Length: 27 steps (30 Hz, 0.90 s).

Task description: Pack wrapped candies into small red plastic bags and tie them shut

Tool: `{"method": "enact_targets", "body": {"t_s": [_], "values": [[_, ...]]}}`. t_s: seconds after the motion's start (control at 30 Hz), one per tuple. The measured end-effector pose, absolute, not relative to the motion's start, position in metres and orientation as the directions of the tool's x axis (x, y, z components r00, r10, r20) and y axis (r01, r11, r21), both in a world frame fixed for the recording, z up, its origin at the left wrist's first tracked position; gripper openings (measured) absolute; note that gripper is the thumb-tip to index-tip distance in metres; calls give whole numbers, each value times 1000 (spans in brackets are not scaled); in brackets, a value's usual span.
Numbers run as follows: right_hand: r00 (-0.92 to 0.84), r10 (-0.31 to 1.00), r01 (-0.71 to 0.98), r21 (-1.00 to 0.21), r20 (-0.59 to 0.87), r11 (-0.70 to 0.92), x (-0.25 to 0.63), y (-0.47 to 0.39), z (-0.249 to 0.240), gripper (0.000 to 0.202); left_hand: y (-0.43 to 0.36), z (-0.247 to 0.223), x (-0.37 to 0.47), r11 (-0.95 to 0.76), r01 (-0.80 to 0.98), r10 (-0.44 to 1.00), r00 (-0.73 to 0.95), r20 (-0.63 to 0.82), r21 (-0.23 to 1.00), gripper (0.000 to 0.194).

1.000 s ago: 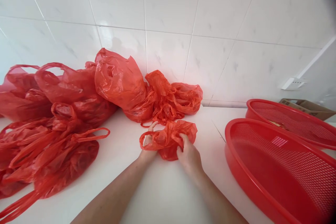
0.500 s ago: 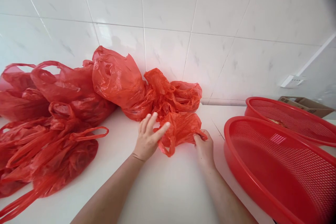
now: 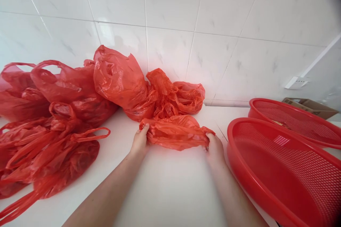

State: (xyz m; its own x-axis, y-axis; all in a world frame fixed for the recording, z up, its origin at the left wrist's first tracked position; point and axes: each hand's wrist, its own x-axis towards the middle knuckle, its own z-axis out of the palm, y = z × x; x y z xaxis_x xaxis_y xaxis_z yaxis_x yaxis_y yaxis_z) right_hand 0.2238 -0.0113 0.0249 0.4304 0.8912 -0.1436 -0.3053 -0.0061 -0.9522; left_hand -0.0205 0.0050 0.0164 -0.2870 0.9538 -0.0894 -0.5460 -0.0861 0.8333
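Stretched sideways between my two hands is a thin red plastic bag (image 3: 177,134), its mouth pulled wide just above the white table. My left hand (image 3: 140,140) grips the bag's left end, thumb on top and the fingers mostly hidden. At the right end, my right hand (image 3: 214,146) pinches the gathered edge. Directly behind lies a crumpled red bag (image 3: 188,97), touching or close to the held one; I cannot tell which. A fuller red bag (image 3: 118,78) leans by the wall to its left.
More filled red bags (image 3: 66,88) crowd the left side, with loose handles (image 3: 93,135) reaching over the white table (image 3: 170,191). Two red mesh baskets (image 3: 266,170) stand at the right, a cardboard box (image 3: 310,106) behind them. A tiled wall (image 3: 170,3) bounds the back.
My left hand, spread open before, has closed on the bag's left end and drawn it left. The bag has gone from bunched to stretched wide; my right hand has shifted slightly right.
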Motion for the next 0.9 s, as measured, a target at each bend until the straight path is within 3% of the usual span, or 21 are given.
{"method": "enact_targets", "body": {"t_s": [0.1, 0.2, 0.3, 0.37, 0.47, 0.57, 0.73, 0.83, 0.9], "values": [[452, 889, -140, -990, -75, -12, 223, -13, 29, 32, 6, 19, -23, -80, -658, 945, -290, -154, 749, 21], [521, 821, 280, -956, 233, 93, 212, -25, 39, 46, 3, 22, -22, -107, -660, 962, -256, -89, 743, 29], [405, 638, 681, -682, 655, 267, 196, -43, 51, 55, -1, 23, -18, -112, -666, 978, -206, -37, 738, 38], [269, 503, 801, -480, 821, 356, 188, -55, 58, 56, -3, 23, -16, -99, -680, 985, -170, -25, 726, 40], [197, 355, 850, -340, 914, 402, 186, -65, 66, 59, -4, 21, -14, -87, -706, 990, -139, -17, 703, 39], [215, 286, 851, -323, 934, 413, 190, -69, 70, 62, -4, 21, -12, -76, -720, 989, -142, -40, 689, 36], [179, 249, 776, -292, 952, 559, 188, -84, 76, 41, -8, 25, -8, -28, -700, 989, -122, -82, 713, 29], [-31, 425, 654, -303, 905, 693, 179, -91, 76, 33, -14, 29, -1, 25, -681, 996, -42, -73, 732, 28], [-237, 646, 560, -441, 725, 701, 173, -88, 72, 31, -19, 31, 4, 91, -679, 996, 72, -58, 729, 27]]}}
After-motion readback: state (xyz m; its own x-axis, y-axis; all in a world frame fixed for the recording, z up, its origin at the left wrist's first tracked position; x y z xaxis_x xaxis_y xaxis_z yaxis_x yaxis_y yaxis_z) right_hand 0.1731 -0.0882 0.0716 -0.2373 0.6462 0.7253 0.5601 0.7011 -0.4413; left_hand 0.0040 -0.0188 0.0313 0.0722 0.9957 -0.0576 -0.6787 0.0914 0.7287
